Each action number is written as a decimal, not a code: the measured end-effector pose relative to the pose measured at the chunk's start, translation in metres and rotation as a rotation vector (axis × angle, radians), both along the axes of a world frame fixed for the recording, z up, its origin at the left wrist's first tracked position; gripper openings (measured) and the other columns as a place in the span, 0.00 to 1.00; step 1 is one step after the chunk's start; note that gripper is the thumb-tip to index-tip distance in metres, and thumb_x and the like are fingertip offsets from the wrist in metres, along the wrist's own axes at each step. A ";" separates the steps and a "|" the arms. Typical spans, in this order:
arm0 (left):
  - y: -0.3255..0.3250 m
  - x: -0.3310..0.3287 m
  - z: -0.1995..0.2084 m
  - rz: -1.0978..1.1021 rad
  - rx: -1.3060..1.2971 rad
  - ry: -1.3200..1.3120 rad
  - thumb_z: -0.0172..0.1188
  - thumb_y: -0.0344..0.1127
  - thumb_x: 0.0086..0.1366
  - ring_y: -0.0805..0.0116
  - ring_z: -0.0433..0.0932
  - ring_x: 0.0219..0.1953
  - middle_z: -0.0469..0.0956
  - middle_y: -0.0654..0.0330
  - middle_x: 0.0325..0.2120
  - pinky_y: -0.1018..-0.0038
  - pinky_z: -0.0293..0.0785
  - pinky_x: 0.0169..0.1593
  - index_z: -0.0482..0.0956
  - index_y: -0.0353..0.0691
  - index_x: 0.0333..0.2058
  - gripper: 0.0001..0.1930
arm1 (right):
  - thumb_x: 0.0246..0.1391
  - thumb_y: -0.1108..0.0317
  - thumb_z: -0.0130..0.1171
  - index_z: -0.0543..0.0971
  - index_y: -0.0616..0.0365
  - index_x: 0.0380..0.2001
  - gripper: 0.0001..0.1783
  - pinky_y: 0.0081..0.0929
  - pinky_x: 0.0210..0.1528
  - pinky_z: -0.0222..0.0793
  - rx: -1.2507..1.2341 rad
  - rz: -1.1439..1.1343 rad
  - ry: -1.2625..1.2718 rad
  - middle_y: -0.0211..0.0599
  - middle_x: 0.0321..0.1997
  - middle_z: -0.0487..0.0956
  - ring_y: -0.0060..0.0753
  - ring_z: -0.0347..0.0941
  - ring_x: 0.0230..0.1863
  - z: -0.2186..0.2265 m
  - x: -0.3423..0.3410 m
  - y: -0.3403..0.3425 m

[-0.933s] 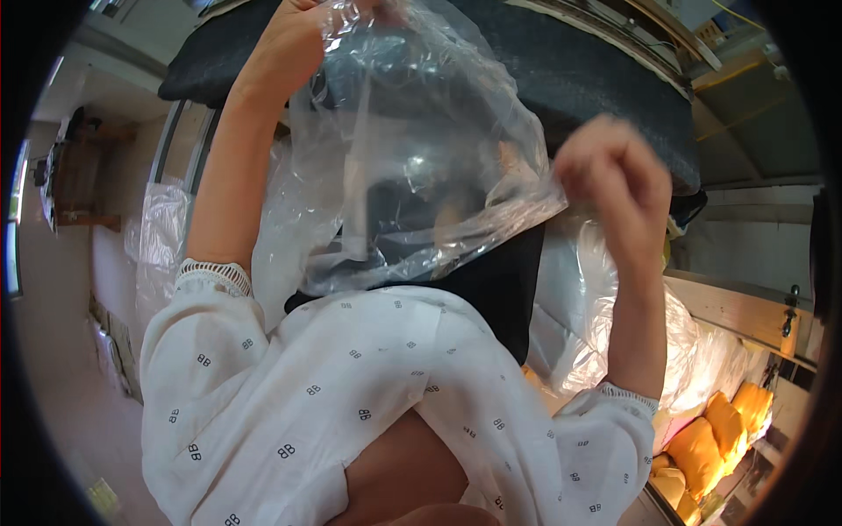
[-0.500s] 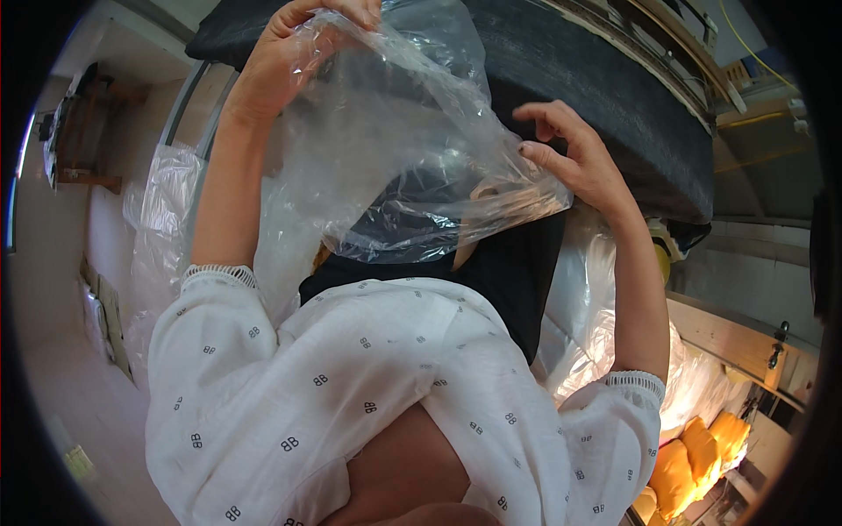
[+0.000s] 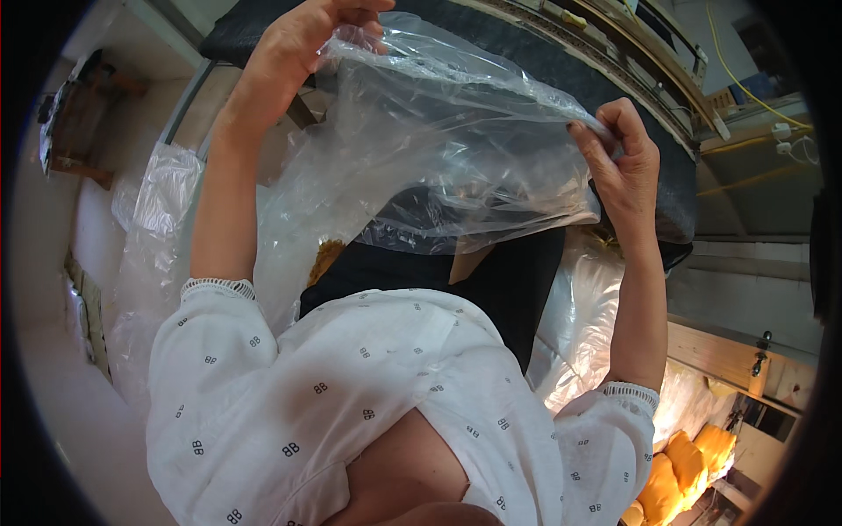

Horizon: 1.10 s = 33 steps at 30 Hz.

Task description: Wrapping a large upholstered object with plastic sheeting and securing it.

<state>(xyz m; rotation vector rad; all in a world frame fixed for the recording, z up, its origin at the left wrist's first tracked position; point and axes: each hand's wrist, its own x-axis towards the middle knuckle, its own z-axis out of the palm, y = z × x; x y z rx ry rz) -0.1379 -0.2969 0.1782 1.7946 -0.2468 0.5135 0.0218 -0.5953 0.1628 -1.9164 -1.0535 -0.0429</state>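
Observation:
A large clear plastic bag (image 3: 438, 149) is stretched in front of me above my lap, thin and wrinkled. Its upper edge runs between my two hands, and the lower part hangs in loose folds. At the upper left, my left hand (image 3: 303, 44) is closed on the edge, though its fingertips are partly cut off by the frame's top. On the other side my right hand (image 3: 627, 158) pinches the bag's right corner between thumb and bent fingers. Through the film, black trousers (image 3: 509, 272) show dimly.
Behind the bag stretches a dark, cloth-like surface (image 3: 671, 184) with wooden rails (image 3: 671, 66) along its far side. More clear film (image 3: 162, 219) hangs at the left. Orange-yellow bundles (image 3: 688, 465) lie at the lower right. A yellow cord (image 3: 728, 74) hangs at the upper right.
My right hand has moved right and up and gone from loosely spread fingers to a pinch on the bag. The bag is now drawn wider between both hands.

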 end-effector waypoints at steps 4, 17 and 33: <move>-0.021 0.005 0.000 0.287 0.621 -0.099 0.59 0.27 0.61 0.71 0.75 0.39 0.74 0.63 0.34 0.80 0.73 0.45 0.80 0.43 0.41 0.10 | 0.49 0.75 0.64 0.65 0.57 0.24 0.15 0.13 0.25 0.52 0.037 -0.066 -0.185 0.21 0.20 0.58 0.14 0.52 0.23 0.017 -0.004 -0.009; -0.011 0.012 0.049 0.214 -0.045 -0.232 0.49 0.33 0.68 0.75 0.70 0.32 0.71 0.64 0.31 0.81 0.66 0.35 0.74 0.38 0.34 0.07 | 0.54 0.53 0.57 0.71 0.55 0.30 0.16 0.22 0.28 0.62 0.522 0.605 0.924 0.31 0.26 0.70 0.23 0.66 0.26 0.047 0.009 -0.103; -0.023 0.171 -0.065 0.021 -0.033 0.167 0.53 0.41 0.68 0.85 0.68 0.27 0.74 0.73 0.24 0.87 0.64 0.33 0.79 0.42 0.36 0.11 | 0.60 0.65 0.54 0.75 0.57 0.36 0.07 0.15 0.29 0.62 0.407 -0.320 0.247 0.25 0.29 0.77 0.14 0.66 0.25 -0.015 0.120 -0.081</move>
